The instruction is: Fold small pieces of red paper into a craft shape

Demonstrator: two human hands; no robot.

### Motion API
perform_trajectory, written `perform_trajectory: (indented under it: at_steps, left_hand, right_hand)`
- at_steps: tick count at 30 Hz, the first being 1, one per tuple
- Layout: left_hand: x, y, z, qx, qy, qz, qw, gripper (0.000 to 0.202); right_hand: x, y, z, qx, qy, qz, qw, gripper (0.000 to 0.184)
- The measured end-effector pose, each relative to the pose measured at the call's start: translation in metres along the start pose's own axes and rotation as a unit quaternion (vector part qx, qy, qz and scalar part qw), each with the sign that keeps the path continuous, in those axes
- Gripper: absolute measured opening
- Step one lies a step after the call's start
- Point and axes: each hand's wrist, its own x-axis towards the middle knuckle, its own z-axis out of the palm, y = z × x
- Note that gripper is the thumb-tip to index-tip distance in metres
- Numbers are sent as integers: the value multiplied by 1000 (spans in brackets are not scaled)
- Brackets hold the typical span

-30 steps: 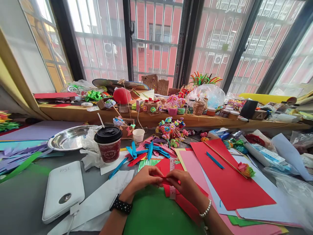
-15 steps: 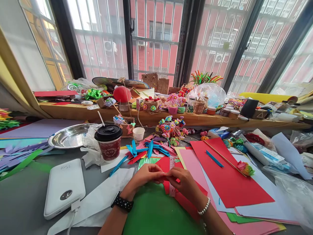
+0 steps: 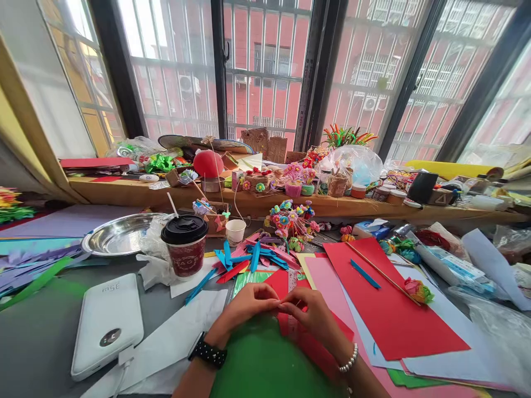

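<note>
My left hand [image 3: 254, 301] and my right hand [image 3: 306, 309] meet fingertip to fingertip, both pinched closed. Whatever they pinch between them is too small to make out. Just below lies a green sheet [image 3: 269, 359], close in front of me. Behind the fingers are red paper [image 3: 276, 282] and a pale pink patterned ruler-like strip [image 3: 292, 329]. Folded blue paper strips [image 3: 256, 257] are heaped with pink and red ones beyond my hands.
Left stand a lidded coffee cup [image 3: 185, 249], a white power bank [image 3: 108, 320] with its cable, and a metal tray [image 3: 93, 243]. Right, a large red sheet [image 3: 398, 309] carries a stick with a paper flower [image 3: 418, 290]. A small paper cup [image 3: 235, 231] stands behind.
My hands stay pinched together at nearly the same spot, with the right fingers slightly more arched. The whole view has shifted a little.
</note>
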Motion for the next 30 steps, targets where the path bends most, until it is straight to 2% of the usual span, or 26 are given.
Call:
perform_trajectory:
  at_steps: [12,18,24,30]
  left_hand:
    - [2,2,2,49,23,49,997,23]
    - [5,-4,1,30,18,59,998,23]
    - [5,-3,0,-8,43,12,999,29]
    - [6,-4,0,-17,55,11,998,24]
  right_hand:
    - [1,5,-1,137,-30,126,982,28]
    - [3,10,2,162,-19,132,978,24]
    - [2,8,-1,173,5,120,978,21]
    - [3,7,0,170,3,118,978,19]
